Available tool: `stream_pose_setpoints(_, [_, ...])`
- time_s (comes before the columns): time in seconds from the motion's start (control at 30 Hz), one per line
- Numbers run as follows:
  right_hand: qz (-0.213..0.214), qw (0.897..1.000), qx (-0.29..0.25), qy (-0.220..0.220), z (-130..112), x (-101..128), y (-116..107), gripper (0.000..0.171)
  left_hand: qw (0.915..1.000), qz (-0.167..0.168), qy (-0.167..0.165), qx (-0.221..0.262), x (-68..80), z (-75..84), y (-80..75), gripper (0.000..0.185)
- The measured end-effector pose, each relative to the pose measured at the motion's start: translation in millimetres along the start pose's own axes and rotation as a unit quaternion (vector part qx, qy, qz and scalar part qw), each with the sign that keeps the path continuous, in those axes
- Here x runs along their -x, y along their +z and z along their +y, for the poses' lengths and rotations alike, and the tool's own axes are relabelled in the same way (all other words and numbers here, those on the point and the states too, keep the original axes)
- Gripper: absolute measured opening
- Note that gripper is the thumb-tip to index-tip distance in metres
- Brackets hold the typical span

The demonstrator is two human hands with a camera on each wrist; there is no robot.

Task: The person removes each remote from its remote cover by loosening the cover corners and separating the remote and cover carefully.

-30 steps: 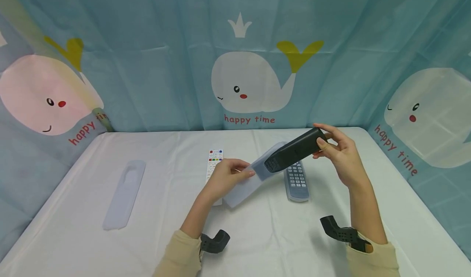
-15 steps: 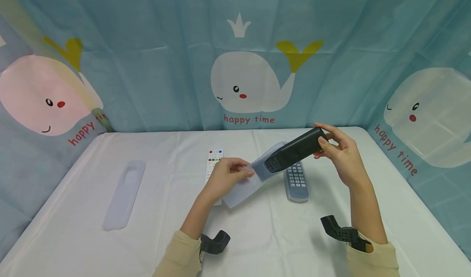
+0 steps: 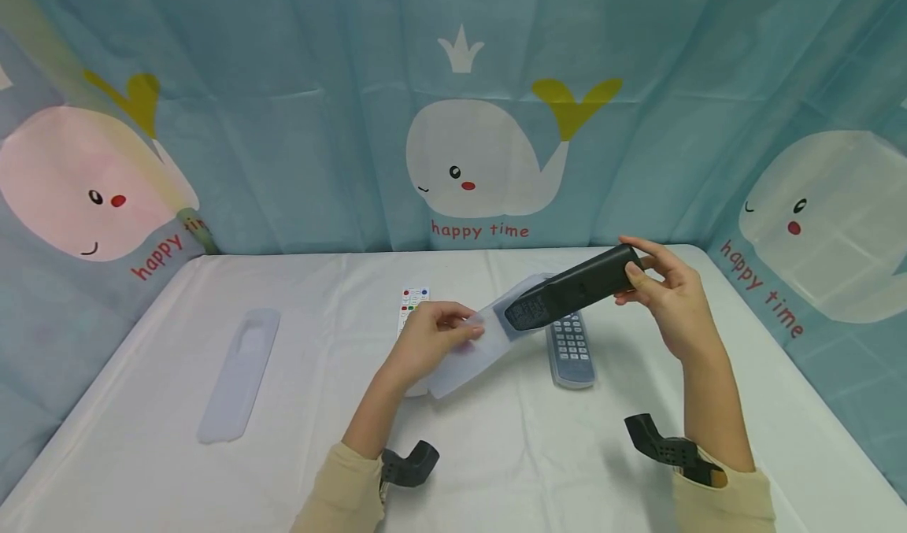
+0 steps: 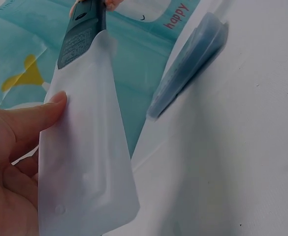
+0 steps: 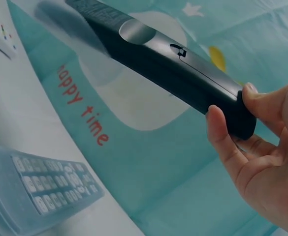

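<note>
A white-covered table (image 3: 212, 486) stands before a whale-print curtain (image 3: 283, 123). Above its middle, the left hand (image 3: 432, 336) pinches a translucent silicone sleeve (image 3: 471, 356) while the right hand (image 3: 669, 297) grips the far end of a black remote (image 3: 570, 289), its front end at the sleeve's mouth. A sleeved remote (image 3: 571, 348), a white remote (image 3: 413, 301) and a spare sleeve (image 3: 239, 374) lie on the table.

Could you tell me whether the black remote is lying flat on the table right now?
No, the right hand holds the black remote by its far end, tilted up above the table.
</note>
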State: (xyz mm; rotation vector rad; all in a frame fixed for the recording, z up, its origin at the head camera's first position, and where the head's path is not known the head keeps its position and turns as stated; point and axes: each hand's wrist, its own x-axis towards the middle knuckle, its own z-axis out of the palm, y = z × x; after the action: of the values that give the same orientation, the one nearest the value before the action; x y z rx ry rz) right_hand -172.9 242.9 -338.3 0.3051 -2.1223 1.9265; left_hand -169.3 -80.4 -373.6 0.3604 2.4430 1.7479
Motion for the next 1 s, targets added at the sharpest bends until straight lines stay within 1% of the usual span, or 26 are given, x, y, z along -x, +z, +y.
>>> stream_pose_setpoints(0.13, [0.015,1.0,-0.008,0.002,-0.4,0.5,-3.5,0.037,1.0,0.0,-0.009,-0.002,0.6,0.6,-2.3,0.016])
stream_pose_setpoints(0.3, [0.02,1.0,-0.016,0.004,-0.5,-0.4,-4.7,0.037,0.9998,-0.008,-0.015,-0.004,1.7,1.8,-5.1,0.017])
stream_pose_setpoints(0.5, [0.031,0.999,-0.029,0.001,0.0,0.5,-6.9,0.037,0.9998,-0.006,-0.02,-0.005,1.9,-0.3,-7.6,0.023])
stream_pose_setpoints(0.73, [0.036,0.998,-0.048,-0.004,0.2,1.0,-9.3,0.039,0.9998,-0.004,-0.017,-0.009,2.5,0.4,-9.2,0.026])
stream_pose_setpoints(1.0, [0.036,0.998,-0.048,-0.007,-0.8,1.0,-8.9,0.04,0.9997,0.002,-0.013,-0.022,2.3,2.5,-8.6,0.027])
